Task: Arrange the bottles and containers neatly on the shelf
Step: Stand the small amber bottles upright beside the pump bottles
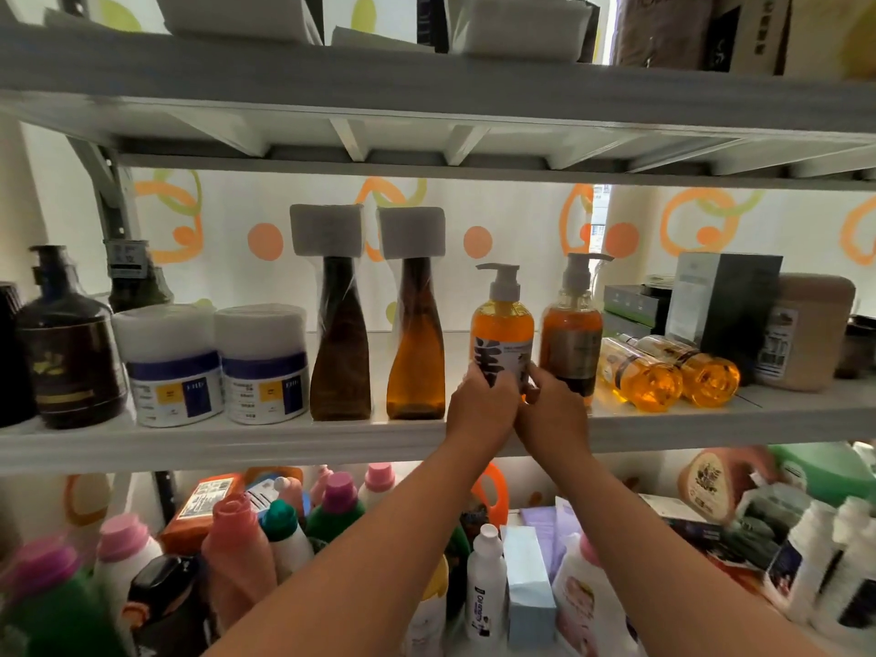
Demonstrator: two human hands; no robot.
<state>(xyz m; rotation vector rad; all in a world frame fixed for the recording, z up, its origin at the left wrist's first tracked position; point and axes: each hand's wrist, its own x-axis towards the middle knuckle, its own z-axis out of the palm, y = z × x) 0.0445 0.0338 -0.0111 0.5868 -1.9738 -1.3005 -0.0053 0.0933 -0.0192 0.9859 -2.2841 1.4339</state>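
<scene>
Head view, left hand: the left hand (pixel 481 405) is wrapped round the lower left side of the orange pump bottle (pixel 502 339), fingers closed against its label.
Right hand: the right hand (pixel 552 419) pinches the same bottle's lower right edge, thumb forward; both together steady it upright, probably to square it in the row.
Held bottle: just right of centre on the middle shelf (pixel 237 443), base at or near the board; whether it is fully set down cannot be told.
Left neighbours: two tall amber bottles (pixel 415 343) with white wrapped tops stand upright, then two white jars (pixel 218 367) and a dark brown pump jug (pixel 66 353) toward the left edge, forming a tidy front row.
Right neighbours: a second pump bottle (pixel 571 339) stands close behind the right hand; beyond it two orange bottles (pixel 668 377) lie on their sides, likely waiting to be stood up.
Far right: dark boxes (pixel 725 301) and a tan jar (pixel 810 329).
Lower shelf: crowded detergent bottles (pixel 284 528) fill the bottom of the frame.
</scene>
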